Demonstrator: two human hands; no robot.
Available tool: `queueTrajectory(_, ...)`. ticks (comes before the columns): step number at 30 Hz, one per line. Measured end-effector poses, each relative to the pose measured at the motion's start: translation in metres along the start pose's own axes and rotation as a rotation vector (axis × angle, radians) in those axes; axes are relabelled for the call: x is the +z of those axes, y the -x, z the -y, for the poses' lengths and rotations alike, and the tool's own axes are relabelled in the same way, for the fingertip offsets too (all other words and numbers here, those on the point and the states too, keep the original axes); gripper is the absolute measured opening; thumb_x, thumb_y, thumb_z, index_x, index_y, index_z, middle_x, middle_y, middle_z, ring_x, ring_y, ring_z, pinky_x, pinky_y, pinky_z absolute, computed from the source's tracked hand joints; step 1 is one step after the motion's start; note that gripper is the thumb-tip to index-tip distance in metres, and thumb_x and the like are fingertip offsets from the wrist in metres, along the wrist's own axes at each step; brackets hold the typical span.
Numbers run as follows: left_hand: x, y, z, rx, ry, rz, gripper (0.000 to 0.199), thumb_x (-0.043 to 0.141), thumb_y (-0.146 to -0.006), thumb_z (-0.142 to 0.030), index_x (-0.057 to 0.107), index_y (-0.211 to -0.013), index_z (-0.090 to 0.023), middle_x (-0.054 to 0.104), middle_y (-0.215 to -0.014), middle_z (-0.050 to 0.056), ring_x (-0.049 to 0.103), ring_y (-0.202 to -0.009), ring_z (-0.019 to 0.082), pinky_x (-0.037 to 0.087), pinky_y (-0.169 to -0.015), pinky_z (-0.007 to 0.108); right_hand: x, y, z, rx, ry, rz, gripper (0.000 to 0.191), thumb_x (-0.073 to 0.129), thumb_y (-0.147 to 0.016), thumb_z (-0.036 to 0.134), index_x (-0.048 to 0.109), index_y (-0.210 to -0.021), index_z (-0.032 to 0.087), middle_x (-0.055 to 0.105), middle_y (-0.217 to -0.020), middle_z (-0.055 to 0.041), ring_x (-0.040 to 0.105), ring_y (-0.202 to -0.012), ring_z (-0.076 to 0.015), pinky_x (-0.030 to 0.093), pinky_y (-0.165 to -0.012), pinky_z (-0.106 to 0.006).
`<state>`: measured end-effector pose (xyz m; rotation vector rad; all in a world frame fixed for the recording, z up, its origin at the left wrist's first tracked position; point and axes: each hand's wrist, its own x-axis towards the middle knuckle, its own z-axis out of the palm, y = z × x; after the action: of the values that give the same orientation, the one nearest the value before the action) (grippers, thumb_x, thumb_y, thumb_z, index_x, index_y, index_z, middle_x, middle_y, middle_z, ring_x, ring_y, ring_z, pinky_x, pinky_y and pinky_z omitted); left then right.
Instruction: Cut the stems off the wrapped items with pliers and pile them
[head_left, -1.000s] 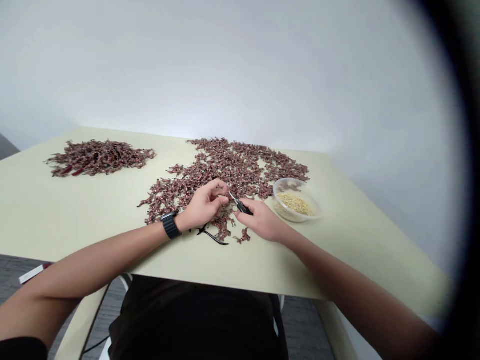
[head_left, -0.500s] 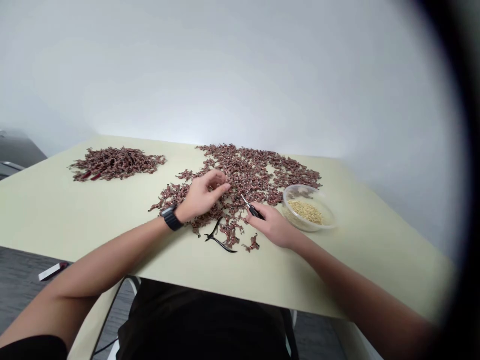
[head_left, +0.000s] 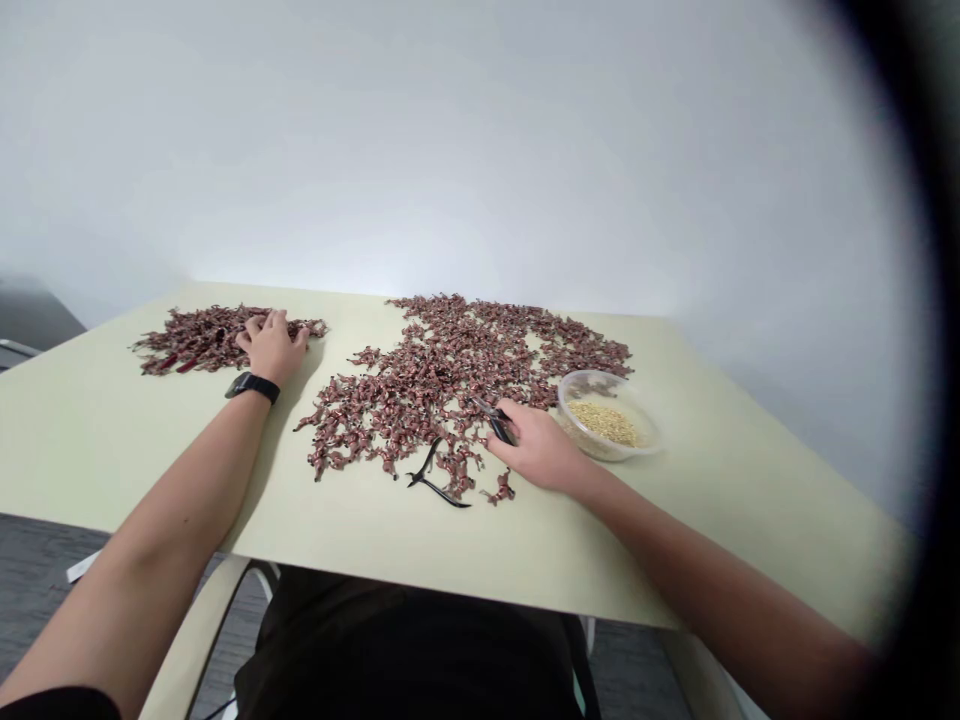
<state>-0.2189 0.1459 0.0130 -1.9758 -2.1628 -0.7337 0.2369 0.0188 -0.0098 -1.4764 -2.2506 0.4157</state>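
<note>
My left hand [head_left: 273, 348], with a dark watch on its wrist, reaches over the right part of the left pile [head_left: 199, 340] of small shiny brown animal-shaped pieces. Its fingers are spread over them; whether a piece is under the fingertips is hidden. My right hand [head_left: 541, 447] is closed around small pliers [head_left: 501, 428] with black handles, jaws pointing left at the edge of the larger spread of brown pieces [head_left: 420, 392]. Just left of that hand, black-handled nippers [head_left: 435, 482] lie splayed on the table near a few separate brown pieces [head_left: 500, 488].
A clear plastic bowl [head_left: 654, 440] with small gold-coloured bits [head_left: 604, 422] stands right of my right hand. The pale yellow table [head_left: 337, 545] meets a white wall at the back. Beneath its front edge show my lap and a chair.
My left hand has moved left from the middle spread to the left pile, and its fingers have spread. My right hand stays in nearly the same place with the pliers.
</note>
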Motion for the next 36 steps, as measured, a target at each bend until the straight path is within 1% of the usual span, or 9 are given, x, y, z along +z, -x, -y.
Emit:
queueTrajectory(5, 0.03, -0.007, -0.026, 0.021, 0.065, -0.009, 0.055, 0.049, -0.101, -0.051, 0.053, -0.142, -0.016, 0.062, -0.139, 0.018, 0.032, -0.143, 0.04, 0.023, -0.113, 0.064, 0.002, -0.001, 0.0, -0.012, 0.143, -0.083, 0.027, 0.06, -0.089, 0.041, 0.054, -0.108, 0.023, 0.063, -0.105, -0.0093, 0.058, -0.093, -0.027, 0.04, -0.075, -0.035)
queueTrajectory(8, 0.044, -0.005, -0.042, 0.074, 0.141, 0.126, 0.054, 0.053, -0.095, -0.056, 0.064, -0.132, -0.018, 0.067, -0.132, 0.015, 0.043, -0.137, 0.037, 0.031, -0.112, 0.056, 0.003, -0.001, -0.001, -0.025, 0.19, -0.112, 0.034, 0.06, -0.089, 0.044, 0.054, -0.116, 0.023, 0.061, -0.115, -0.0126, 0.054, -0.108, -0.0321, 0.044, -0.083, -0.04)
queueTrajectory(11, 0.051, -0.001, -0.052, 0.094, 0.196, 0.225, 0.054, 0.059, -0.089, -0.058, 0.071, -0.121, -0.016, 0.073, -0.119, 0.014, 0.055, -0.125, 0.033, 0.041, -0.108, 0.044, 0.004, -0.001, -0.003, -0.031, 0.209, -0.107, 0.032, 0.058, -0.091, 0.046, 0.054, -0.115, 0.024, 0.059, -0.118, -0.0134, 0.051, -0.113, -0.0336, 0.046, -0.085, -0.042)
queueTrajectory(15, 0.057, -0.002, -0.049, 0.105, 0.213, 0.236, 0.05, 0.061, -0.087, -0.055, 0.074, -0.116, -0.016, 0.075, -0.117, 0.012, 0.062, -0.116, 0.029, 0.045, -0.103, 0.038, 0.007, 0.0, -0.004, -0.051, 0.228, -0.105, 0.03, 0.053, -0.095, 0.044, 0.055, -0.117, 0.023, 0.058, -0.12, -0.0141, 0.05, -0.115, -0.0336, 0.046, -0.092, -0.045)
queueTrajectory(24, 0.069, -0.004, -0.035, 0.101, 0.264, 0.173, 0.045, 0.06, -0.086, -0.054, 0.072, -0.111, -0.018, 0.076, -0.112, 0.011, 0.067, -0.102, 0.028, 0.049, -0.092, 0.037, 0.009, 0.004, 0.004, -0.116, 0.32, -0.164, 0.039, 0.051, -0.1, 0.04, 0.054, -0.134, 0.022, 0.057, -0.129, -0.0155, 0.048, -0.123, -0.0345, 0.044, -0.101, -0.049)
queueTrajectory(28, 0.074, -0.007, -0.031, 0.098, 0.278, 0.166, 0.043, 0.061, -0.084, -0.055, 0.073, -0.107, -0.021, 0.077, -0.107, 0.009, 0.068, -0.099, 0.028, 0.05, -0.091, 0.037, 0.004, 0.005, 0.014, -0.175, 0.3, -0.24, 0.035, 0.052, -0.1, 0.037, 0.059, -0.13, 0.02, 0.059, -0.13, -0.0164, 0.049, -0.125, -0.0346, 0.044, -0.103, -0.05)
queueTrajectory(32, 0.074, -0.009, -0.03, 0.099, 0.294, 0.169, 0.041, 0.062, -0.083, -0.055, 0.075, -0.102, -0.021, 0.078, -0.105, 0.01, 0.068, -0.099, 0.029, 0.05, -0.09, 0.038, -0.013, 0.003, 0.022, -0.271, 0.158, -0.392, 0.025, 0.051, -0.101, 0.029, 0.064, -0.12, 0.019, 0.064, -0.123, -0.0141, 0.052, -0.124, -0.0306, 0.042, -0.108, -0.046)
queueTrajectory(34, 0.073, -0.008, -0.031, 0.095, 0.312, 0.166, 0.04, 0.063, -0.082, -0.055, 0.075, -0.101, -0.022, 0.078, -0.104, 0.009, 0.068, -0.097, 0.029, 0.05, -0.089, 0.037, -0.025, 0.001, 0.017, -0.261, 0.096, -0.441, 0.021, 0.05, -0.101, 0.027, 0.067, -0.11, 0.019, 0.069, -0.113, -0.0119, 0.057, -0.115, -0.0279, 0.045, -0.102, -0.042)
queueTrajectory(36, 0.072, -0.007, -0.031, 0.081, 0.338, 0.15, 0.038, 0.063, -0.082, -0.054, 0.074, -0.099, -0.022, 0.078, -0.102, 0.008, 0.068, -0.096, 0.029, 0.05, -0.089, 0.037, -0.039, -0.001, 0.005, -0.173, 0.07, -0.438, 0.023, 0.049, -0.101, 0.026, 0.069, -0.092, 0.019, 0.072, -0.094, -0.0085, 0.061, -0.096, -0.0247, 0.047, -0.086, -0.036)
